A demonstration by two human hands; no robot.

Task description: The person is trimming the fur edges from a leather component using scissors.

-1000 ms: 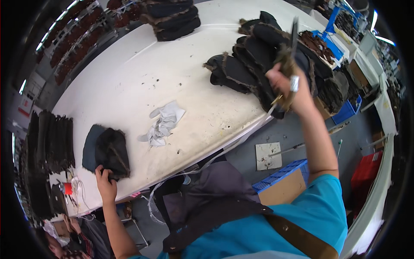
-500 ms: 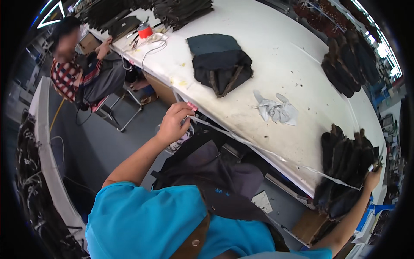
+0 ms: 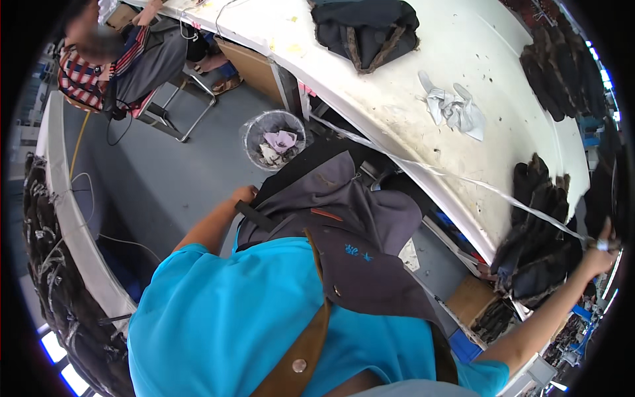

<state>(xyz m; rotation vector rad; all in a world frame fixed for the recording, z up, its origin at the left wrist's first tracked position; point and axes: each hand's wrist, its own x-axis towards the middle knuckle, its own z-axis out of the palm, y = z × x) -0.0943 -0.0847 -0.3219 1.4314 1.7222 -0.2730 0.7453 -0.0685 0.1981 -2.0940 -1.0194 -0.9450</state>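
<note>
My right hand (image 3: 599, 257), far right, has its fingers closed on a dark fabric piece (image 3: 597, 193) that rises toward the picture's rim. Something white wraps one of its fingers. A long white strip (image 3: 476, 180) runs along the table's near edge and reaches that hand. Beside it lies a bundle of dark, brown-edged pieces (image 3: 539, 231). My left hand (image 3: 245, 194) is low at my side, against the grey apron (image 3: 311, 188); its fingers are mostly hidden. A small pink thing (image 3: 305, 88) sits at the table's edge, near the strip's far end.
A dark fur-edged piece (image 3: 364, 33) and crumpled whitish gloves (image 3: 455, 109) lie on the white table (image 3: 390, 92). Another dark bundle (image 3: 555, 73) is farther back. A lined waste bin (image 3: 254, 142) stands on the floor. A seated person (image 3: 119, 66) is at the far left.
My left hand has let go of the pink thing at the table's edge and dropped to my side. My right hand has moved outward, past the bundle. The view has tipped downward.
</note>
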